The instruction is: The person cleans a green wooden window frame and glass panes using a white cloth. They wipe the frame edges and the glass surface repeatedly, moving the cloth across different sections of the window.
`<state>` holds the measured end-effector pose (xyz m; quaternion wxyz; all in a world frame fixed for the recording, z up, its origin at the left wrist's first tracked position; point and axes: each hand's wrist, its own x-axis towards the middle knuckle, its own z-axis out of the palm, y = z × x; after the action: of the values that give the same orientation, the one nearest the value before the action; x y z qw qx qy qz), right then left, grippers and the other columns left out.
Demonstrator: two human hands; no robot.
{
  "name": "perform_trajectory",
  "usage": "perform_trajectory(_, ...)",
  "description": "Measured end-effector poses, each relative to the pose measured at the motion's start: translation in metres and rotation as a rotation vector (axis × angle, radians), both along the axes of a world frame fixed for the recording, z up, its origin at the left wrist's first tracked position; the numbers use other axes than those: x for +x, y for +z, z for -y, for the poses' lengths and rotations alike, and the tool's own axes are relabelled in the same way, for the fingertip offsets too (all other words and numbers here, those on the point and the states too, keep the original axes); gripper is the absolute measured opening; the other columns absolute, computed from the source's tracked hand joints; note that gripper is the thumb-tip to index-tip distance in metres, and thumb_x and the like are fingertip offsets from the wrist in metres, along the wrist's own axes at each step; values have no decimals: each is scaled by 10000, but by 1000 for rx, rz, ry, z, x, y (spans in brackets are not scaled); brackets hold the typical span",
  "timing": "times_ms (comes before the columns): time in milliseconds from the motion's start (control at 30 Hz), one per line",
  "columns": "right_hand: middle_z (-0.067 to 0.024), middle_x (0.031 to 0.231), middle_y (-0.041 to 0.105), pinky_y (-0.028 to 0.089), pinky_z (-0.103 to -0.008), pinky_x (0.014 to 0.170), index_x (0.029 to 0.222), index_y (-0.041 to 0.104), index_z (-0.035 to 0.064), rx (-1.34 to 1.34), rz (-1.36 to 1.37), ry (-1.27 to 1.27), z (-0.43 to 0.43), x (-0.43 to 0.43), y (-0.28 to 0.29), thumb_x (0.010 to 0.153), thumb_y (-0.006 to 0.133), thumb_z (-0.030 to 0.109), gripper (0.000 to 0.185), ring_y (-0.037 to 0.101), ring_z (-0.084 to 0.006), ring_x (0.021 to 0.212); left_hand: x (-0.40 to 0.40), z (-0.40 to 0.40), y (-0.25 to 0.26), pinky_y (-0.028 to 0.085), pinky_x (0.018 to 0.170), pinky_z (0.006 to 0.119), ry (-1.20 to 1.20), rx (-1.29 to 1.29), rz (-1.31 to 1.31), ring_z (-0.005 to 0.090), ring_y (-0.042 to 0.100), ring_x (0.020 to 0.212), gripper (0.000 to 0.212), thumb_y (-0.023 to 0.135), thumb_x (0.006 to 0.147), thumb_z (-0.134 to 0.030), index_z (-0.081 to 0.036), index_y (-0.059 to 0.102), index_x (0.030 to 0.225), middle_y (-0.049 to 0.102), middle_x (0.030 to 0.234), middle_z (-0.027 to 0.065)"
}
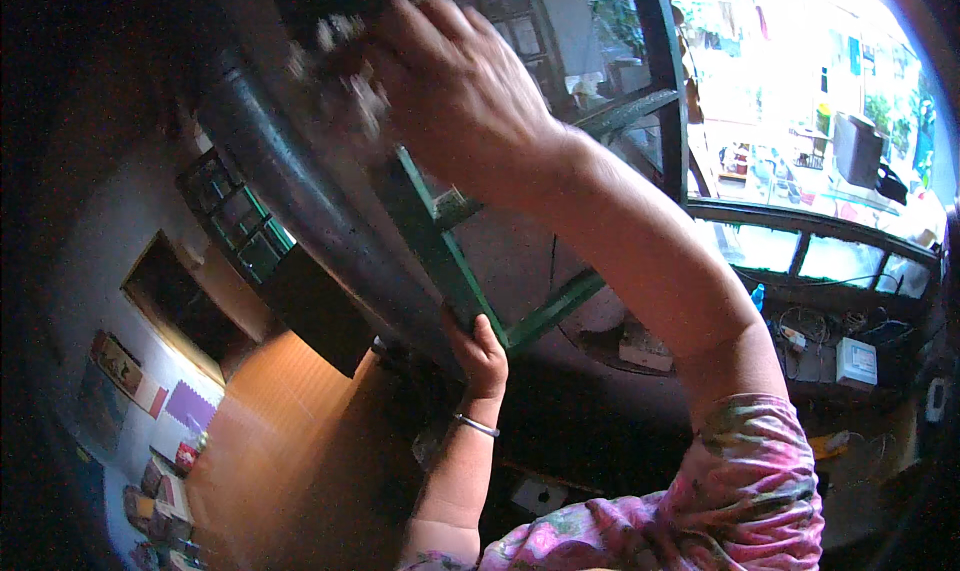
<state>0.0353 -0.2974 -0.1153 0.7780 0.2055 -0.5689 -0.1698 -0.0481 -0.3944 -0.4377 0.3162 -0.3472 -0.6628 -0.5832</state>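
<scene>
My left hand [482, 357] grips the lower corner of a green-painted window sash [450, 263], its thumb on the near face. A metal bangle [478, 425] circles the left wrist. My right hand [465, 91] is raised high in front of the sash, with fingers curled and motion-blurred. At its fingers is a crumpled, cloth-like pale and dark thing [364, 95], too blurred to name surely. My right hand and forearm hide part of the sash and its glass panes [611, 27].
Behind the sash runs a dark, shiny curved surface [300, 181]. To the right, a fixed window frame [810, 230] opens onto a bright area with a dark monitor-like box [857, 149]. Below it are cables and a white box [856, 362]. A doorway [184, 301] and tan floor [255, 413] lie left.
</scene>
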Motion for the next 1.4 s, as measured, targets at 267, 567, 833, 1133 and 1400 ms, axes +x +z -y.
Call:
perform_trajectory(267,-123,1157,533,407,-445,917,1010,615,74,-90,163,11,-85,-21,49,739,584,195,298,484,-330,1074,1,-4,0,350,1034,414,155,30,-104,379,450,1215,492,440,992,-240,98,338,1335,426,1336,308)
perform_trajectory(567,-168,1180,500,426,-458,934,1106,564,98,-446,273,149,-155,8,39,847,505,140,269,485,-351,1118,-1,11,-5,227,1112,423,51,-13,92,384,296,1337,592,421,991,-269,85,203,1412,262,1443,309)
perform_trajectory(833,-193,1096,541,441,-447,873,1101,518,8,-838,157,79,-257,1,48,929,488,253,300,526,-365,996,-2,18,-7,218,1112,417,77,-75,59,370,284,1349,584,376,999,-276,79,181,1419,246,1460,288)
perform_trajectory(1133,-120,1039,572,438,-413,835,998,580,49,-1088,376,-197,-268,12,50,834,542,97,176,527,-301,978,-4,22,-16,234,1108,419,125,-67,153,375,303,1334,608,390,989,-299,66,168,1422,254,1446,302)
perform_trajectory(1400,-238,1156,481,425,-459,931,1076,629,33,-843,324,-481,-232,-4,30,778,578,90,307,482,-407,1071,-7,8,-13,166,1130,444,95,-41,52,401,230,1361,639,430,980,-254,120,141,1410,160,1460,346)
